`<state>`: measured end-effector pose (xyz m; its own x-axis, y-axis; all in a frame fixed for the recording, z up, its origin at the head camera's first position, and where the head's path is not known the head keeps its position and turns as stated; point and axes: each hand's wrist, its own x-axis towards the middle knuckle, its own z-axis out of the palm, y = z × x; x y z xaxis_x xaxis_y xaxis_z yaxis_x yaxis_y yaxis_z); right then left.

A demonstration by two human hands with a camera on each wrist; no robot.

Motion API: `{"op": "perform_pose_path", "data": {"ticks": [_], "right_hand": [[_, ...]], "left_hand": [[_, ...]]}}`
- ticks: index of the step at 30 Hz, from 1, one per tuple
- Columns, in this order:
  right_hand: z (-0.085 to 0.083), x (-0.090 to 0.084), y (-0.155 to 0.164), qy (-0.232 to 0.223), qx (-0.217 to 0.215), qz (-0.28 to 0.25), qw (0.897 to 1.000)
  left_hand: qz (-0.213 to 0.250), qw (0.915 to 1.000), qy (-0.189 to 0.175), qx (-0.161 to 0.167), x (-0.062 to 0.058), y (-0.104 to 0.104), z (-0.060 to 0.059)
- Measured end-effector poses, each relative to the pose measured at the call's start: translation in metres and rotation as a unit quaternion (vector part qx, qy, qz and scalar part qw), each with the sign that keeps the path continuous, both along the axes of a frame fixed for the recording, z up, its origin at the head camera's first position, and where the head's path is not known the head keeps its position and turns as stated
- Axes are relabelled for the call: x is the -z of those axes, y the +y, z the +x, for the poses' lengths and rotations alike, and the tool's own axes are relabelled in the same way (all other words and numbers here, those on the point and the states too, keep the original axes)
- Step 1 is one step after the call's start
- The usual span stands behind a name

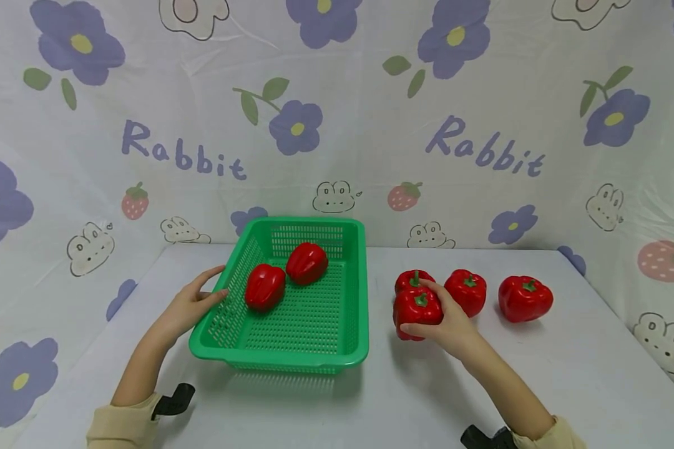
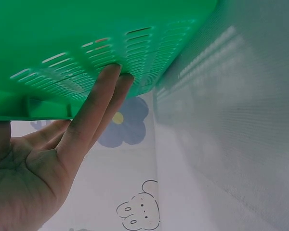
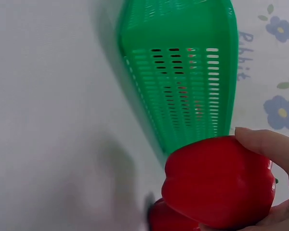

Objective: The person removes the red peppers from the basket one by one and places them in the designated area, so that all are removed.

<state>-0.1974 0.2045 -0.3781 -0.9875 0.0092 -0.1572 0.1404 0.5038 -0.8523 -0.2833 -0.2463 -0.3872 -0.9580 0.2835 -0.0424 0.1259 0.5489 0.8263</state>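
Note:
A green plastic basket (image 1: pixel 292 360) with slotted walls stands on the table, and two red bell peppers (image 1: pixel 265 287) lie inside it toward the back left. My left hand (image 1: pixel 186 309) holds the basket's left rim, thumb over the edge; in the left wrist view its fingers (image 2: pixel 94 108) lie along the outer wall. To the right of the basket, my right hand (image 1: pixel 452 324) grips a red bell pepper (image 3: pixel 216 185) between thumb and fingers, its green stem facing up in the head view. Another bell pepper (image 1: pixel 407 280) sits just behind the held one, partly hidden.
Two more red bell peppers, a nearer one (image 1: pixel 465 293) and one farther right (image 1: pixel 525 299), rest on the white table (image 1: pixel 567 368). Behind the table hangs a pale cloth (image 1: pixel 337 75) printed with flowers, rabbits and strawberries.

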Motion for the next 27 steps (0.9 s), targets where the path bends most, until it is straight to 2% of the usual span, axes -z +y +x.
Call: {"op": "perform_pose_path", "data": {"ticks": [10, 19, 27], "right_hand": [[0.006, 0.020, 0.005, -0.004, 0.003, 0.012, 1.000], [0.009, 0.029, 0.005, -0.005, -0.002, 0.013, 1.000], [0.010, 0.030, 0.004, -0.001, 0.001, 0.007, 1.000]], "left_hand": [[-0.003, 1.0000, 0.003, 0.003, 0.000, 0.000, 0.000], [0.000, 1.0000, -0.001, 0.001, 0.002, -0.001, 0.000], [0.000, 1.0000, 0.002, 0.001, 0.001, -0.001, 0.000]]}}
